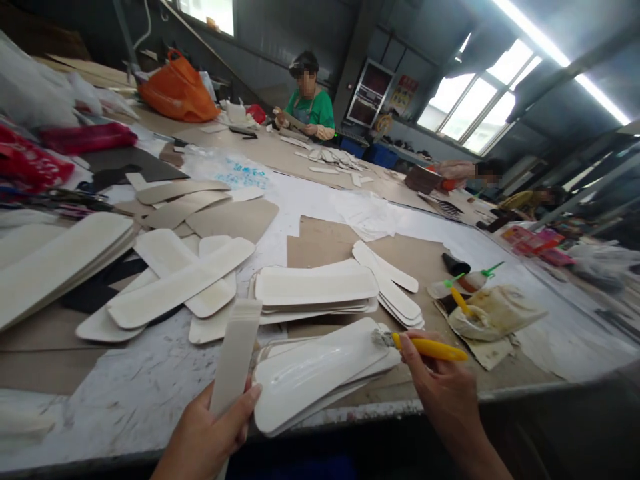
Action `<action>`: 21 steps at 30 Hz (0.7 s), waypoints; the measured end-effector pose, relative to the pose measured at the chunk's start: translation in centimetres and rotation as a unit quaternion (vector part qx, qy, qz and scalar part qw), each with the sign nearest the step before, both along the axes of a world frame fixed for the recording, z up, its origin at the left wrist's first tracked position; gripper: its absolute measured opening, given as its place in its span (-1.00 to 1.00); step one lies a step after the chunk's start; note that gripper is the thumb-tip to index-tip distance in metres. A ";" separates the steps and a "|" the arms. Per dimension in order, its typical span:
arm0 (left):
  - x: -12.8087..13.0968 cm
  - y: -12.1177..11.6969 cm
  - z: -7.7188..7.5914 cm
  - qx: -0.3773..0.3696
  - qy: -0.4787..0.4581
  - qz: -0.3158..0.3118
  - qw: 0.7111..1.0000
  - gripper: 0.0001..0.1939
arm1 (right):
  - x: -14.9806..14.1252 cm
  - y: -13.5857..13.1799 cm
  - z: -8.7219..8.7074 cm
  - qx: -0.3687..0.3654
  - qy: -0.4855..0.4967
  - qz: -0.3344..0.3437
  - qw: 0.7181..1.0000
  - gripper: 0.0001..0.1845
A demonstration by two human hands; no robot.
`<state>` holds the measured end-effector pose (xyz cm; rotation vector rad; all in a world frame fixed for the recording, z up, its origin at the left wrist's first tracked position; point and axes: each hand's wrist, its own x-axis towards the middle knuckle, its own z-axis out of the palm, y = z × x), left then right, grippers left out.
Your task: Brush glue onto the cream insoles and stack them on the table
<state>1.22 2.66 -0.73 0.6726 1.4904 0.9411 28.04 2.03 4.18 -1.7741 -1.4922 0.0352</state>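
Observation:
My left hand (210,433) grips a stack of long beige strips (235,353), held upright near the table's front edge. My right hand (435,377) is closed round a yellow-handled brush (430,347). Its bristle tip rests on the far end of a glossy white, glue-wet piece (315,367). That piece lies on top of a small pile of like pieces between my hands. Just beyond lies another stack of white pieces (315,287).
White and tan cut pieces (175,287) cover the left of the table. Glue bottles with green and yellow nozzles (463,283) and a stained rag (495,313) lie right of my hand. An orange bag (177,90) sits far left. A person in green (307,107) works opposite; others sit at right.

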 end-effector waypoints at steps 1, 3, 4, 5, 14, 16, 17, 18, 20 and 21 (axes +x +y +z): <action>0.0 0.0 0.0 0.005 -0.007 0.002 1.000 -0.63 | -0.5 -0.1 0.4 0.006 0.004 0.007 1.000 -0.78; 0.0 0.0 -0.1 0.014 -0.017 0.004 1.000 -0.65 | -2.4 -0.4 1.1 -0.001 0.064 0.022 0.998 -0.80; 0.0 0.0 -0.1 0.017 -0.021 0.002 1.000 -0.66 | -3.7 -0.5 1.3 -0.015 0.118 0.030 0.993 -0.79; 0.0 0.0 -0.1 0.020 -0.024 -0.002 1.000 -0.67 | -5.2 -0.5 1.4 -0.035 0.182 0.040 0.982 -0.79; -0.1 0.0 0.1 0.007 -0.001 -0.001 1.000 -0.68 | -7.6 0.4 -1.1 -0.077 0.332 0.059 0.938 -0.70; 0.0 -0.1 0.2 0.010 -0.008 0.001 1.000 -0.67 | -4.1 0.3 -1.0 -0.046 0.234 -0.002 0.971 -0.68; 0.0 -0.1 0.2 0.017 -0.013 0.000 1.000 -0.67 | -2.5 0.3 -0.8 -0.039 0.183 -0.022 0.982 -0.67; 0.1 -0.1 0.2 0.024 -0.015 -0.002 1.000 -0.67 | -1.2 0.2 -0.5 -0.036 0.133 -0.032 0.990 -0.68; 0.2 0.0 0.1 0.034 -0.010 -0.008 0.999 -0.67 | 0.6 0.0 0.0 -0.023 0.047 -0.023 0.998 -0.71; 0.1 0.0 0.0 0.034 -0.004 -0.013 0.999 -0.68 | 0.9 -0.1 0.3 -0.013 0.012 -0.012 1.000 -0.73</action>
